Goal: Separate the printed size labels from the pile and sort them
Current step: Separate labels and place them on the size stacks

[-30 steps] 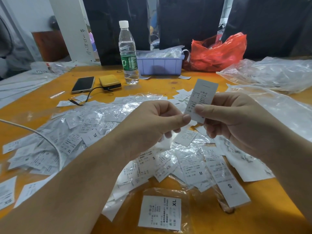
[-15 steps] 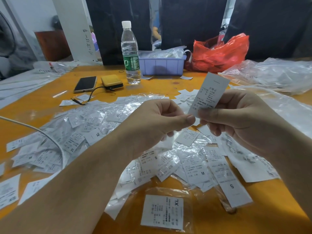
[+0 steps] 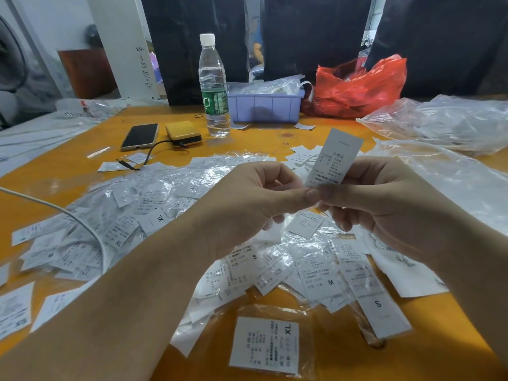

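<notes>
Above the pile of labels [image 3: 170, 215], both hands are up off the orange table [image 3: 264, 144], meeting over the middle of the heap. Between them is one white printed label [image 3: 334, 158], standing nearly upright and leaning a bit to the right, top end free in the air. The left hand [image 3: 247, 204] has its thumb pushed forward against the label's bottom edge, other fingers curled under. The right hand [image 3: 384, 199] pinches that same bottom edge from the other side, thumb on top, fingers tucked below. So both are closed on the same slip, thumbs practically touching.

Honestly the print on the held label is too blurry for me to make out a size letter.

The pile itself is a mess of loose slips mixed with crinkly clear sleeves, spread wide under and left of the hands. On the near side of the pile sits a bagged XL label [image 3: 265, 345] on its own, and just right of that a long S label [image 3: 376, 306] in a sleeve, with an M label [image 3: 321, 276] beside it at the pile's edge.

Beyond the pile: a dark phone [image 3: 140, 136] lying flat, a yellow power bank [image 3: 183, 132] just right of it with a black cable, then a water bottle [image 3: 214, 89] standing upright. Right of the bottle is a lavender plastic bin [image 3: 265, 107], and touching that a crumpled red plastic bag [image 3: 360, 86]. A white cord [image 3: 68, 213] runs across the pile's left side. Clear plastic bags [image 3: 445, 119] sit heaped to the right of the pile.
</notes>
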`<state>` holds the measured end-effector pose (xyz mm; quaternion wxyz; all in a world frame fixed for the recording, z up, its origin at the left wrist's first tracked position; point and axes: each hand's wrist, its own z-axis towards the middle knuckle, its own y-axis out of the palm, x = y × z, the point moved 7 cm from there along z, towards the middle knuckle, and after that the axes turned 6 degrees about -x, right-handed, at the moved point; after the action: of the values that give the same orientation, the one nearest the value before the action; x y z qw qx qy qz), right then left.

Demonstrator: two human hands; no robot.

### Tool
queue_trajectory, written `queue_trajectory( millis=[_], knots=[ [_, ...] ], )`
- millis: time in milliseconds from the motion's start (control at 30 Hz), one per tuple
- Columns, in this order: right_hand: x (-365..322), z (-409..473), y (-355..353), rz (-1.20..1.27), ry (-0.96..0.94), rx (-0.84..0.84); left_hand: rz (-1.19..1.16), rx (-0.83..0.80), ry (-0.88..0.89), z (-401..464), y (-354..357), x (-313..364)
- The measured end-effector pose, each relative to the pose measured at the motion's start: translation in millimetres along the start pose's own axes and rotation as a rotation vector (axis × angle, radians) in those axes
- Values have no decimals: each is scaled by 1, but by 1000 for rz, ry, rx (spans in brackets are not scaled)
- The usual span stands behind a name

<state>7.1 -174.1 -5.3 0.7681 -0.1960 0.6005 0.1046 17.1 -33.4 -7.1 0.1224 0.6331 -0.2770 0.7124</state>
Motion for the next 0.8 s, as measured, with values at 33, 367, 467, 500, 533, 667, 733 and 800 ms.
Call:
queue_trajectory(
  millis=[33, 367, 467, 500, 533, 667, 733, 800],
  knots=[
    [1, 0, 0, 15, 11, -2, -5, -1, 2, 0, 0, 0],
    [5, 1, -6, 41, 83, 63, 15, 1, 5, 1, 0, -1],
    [8, 1, -3, 59, 66, 116, 36, 5, 7, 1, 0, -1],
    [9, 2, -2, 76, 67, 132, 50, 12, 3, 1, -1, -1],
    [10, 2, -2, 91, 72, 144, 61, 20, -1, 1, -1, -2],
    [9, 1, -4, 121, 92, 167, 100, 20, -7, 1, -2, -3],
    [5, 0, -6, 100, 87, 181, 107, 20, -7, 1, -3, -3],
    [2, -1, -7, 53, 77, 187, 106, 24, -8, 1, -4, -4]
  ],
)
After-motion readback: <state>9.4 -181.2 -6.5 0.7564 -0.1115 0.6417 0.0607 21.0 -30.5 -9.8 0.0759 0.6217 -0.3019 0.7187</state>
